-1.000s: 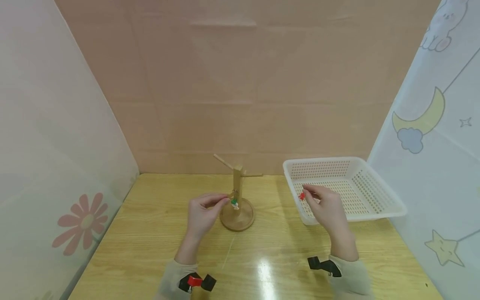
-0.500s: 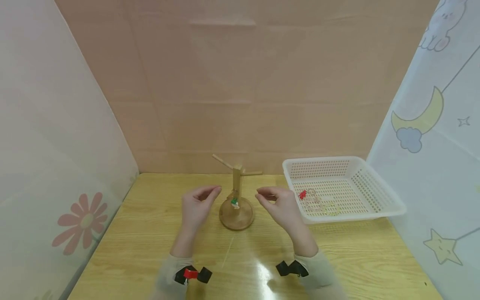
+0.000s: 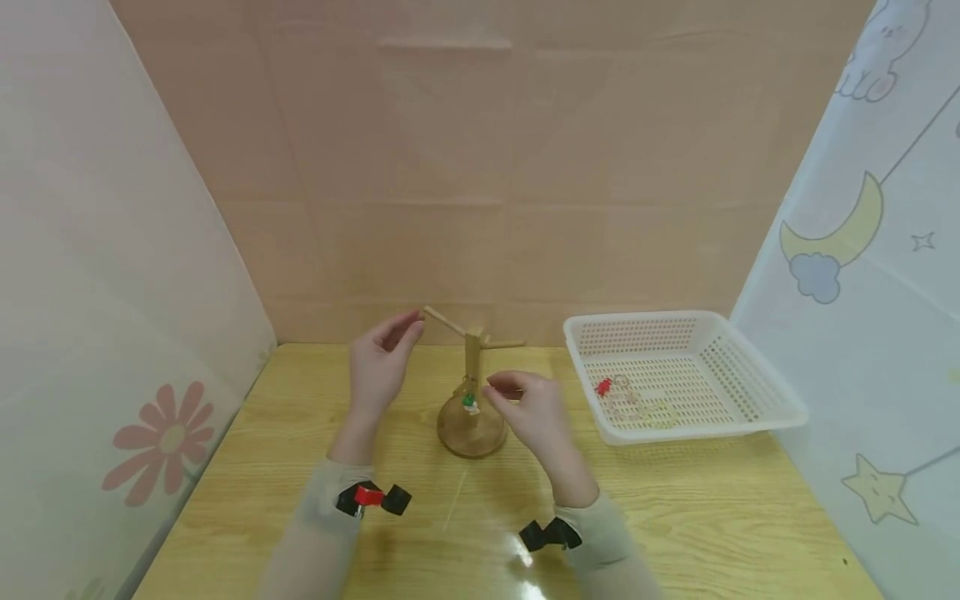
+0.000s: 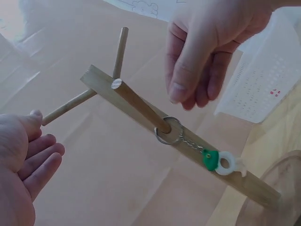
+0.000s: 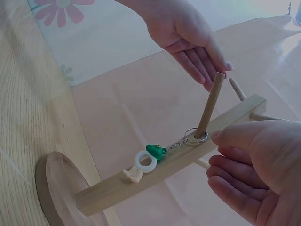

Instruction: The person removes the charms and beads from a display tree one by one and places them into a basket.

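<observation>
A wooden peg stand with a round base stands mid-table. On its front peg hangs a keychain by its metal ring, with a short chain, a green animal-head charm, a white ring and a cream piece below. My left hand is raised at the tip of the upper left peg, thumb and fingers loosely bent and holding nothing. Close on the right of the post is my right hand, its fingers relaxed and bare; its thumb tip lies beside the keychain's ring in the right wrist view.
At right on the table is a white perforated basket. Inside lie a red charm and pale pink and yellow looped pieces. Another peg sticks out to the right of the post. Cloth walls surround the table.
My right hand has let go of the red charm in the basket and come left to the stand. My left hand has left the keychain and risen to the upper left peg's tip.
</observation>
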Action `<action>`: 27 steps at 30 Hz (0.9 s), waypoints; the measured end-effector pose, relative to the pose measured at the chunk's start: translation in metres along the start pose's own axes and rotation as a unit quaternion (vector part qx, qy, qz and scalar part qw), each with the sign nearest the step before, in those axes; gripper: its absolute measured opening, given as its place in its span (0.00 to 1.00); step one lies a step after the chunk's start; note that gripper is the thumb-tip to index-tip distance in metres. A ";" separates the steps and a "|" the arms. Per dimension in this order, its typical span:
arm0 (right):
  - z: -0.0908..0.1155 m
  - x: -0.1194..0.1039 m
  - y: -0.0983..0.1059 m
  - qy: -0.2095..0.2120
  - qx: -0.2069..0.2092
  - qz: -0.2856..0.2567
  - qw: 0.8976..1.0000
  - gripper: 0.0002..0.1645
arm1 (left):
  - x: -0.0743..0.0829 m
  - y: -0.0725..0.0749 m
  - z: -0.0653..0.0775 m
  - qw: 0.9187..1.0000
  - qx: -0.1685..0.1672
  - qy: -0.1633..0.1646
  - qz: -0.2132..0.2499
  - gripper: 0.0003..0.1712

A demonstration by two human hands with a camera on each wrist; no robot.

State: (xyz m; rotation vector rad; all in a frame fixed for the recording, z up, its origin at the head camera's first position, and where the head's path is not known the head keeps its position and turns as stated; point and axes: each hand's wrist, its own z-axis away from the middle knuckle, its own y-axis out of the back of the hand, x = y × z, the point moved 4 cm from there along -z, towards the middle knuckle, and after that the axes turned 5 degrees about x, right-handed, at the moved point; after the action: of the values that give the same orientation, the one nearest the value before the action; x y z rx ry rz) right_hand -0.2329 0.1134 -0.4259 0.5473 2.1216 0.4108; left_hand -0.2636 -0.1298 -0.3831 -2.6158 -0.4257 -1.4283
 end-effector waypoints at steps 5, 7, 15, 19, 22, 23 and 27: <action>0.000 0.002 -0.009 -0.012 0.004 -0.002 1.000 0.06 | 0.005 -0.005 -0.012 1.000 -0.016 0.004 0.018 0.16; 0.000 0.002 -0.012 -0.016 0.006 -0.004 1.000 0.05 | 0.007 -0.007 -0.014 0.999 -0.023 0.008 0.029 0.16; 0.003 0.002 -0.018 -0.008 0.018 0.000 1.000 0.04 | 0.007 -0.012 -0.018 0.998 -0.034 0.008 0.059 0.12; 0.003 0.002 -0.020 0.003 0.025 0.006 1.000 0.05 | 0.004 -0.012 -0.018 0.998 -0.030 0.013 0.059 0.11; 0.004 0.003 -0.021 0.011 0.029 0.009 0.999 0.05 | 0.002 -0.012 -0.018 0.998 -0.026 0.017 0.059 0.11; 0.004 0.003 -0.021 0.013 0.030 0.009 0.999 0.05 | 0.002 -0.012 -0.018 0.998 -0.025 0.017 0.059 0.11; 0.005 0.003 -0.022 0.018 0.034 0.008 0.999 0.05 | 0.001 -0.012 -0.018 0.998 -0.022 0.016 0.062 0.11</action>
State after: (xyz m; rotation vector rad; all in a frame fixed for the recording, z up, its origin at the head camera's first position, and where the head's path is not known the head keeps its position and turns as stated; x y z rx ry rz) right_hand -0.2358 0.0971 -0.4411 0.6003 2.1740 0.3616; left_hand -0.2814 -0.1226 -0.3726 -2.5990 -0.2251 -1.4535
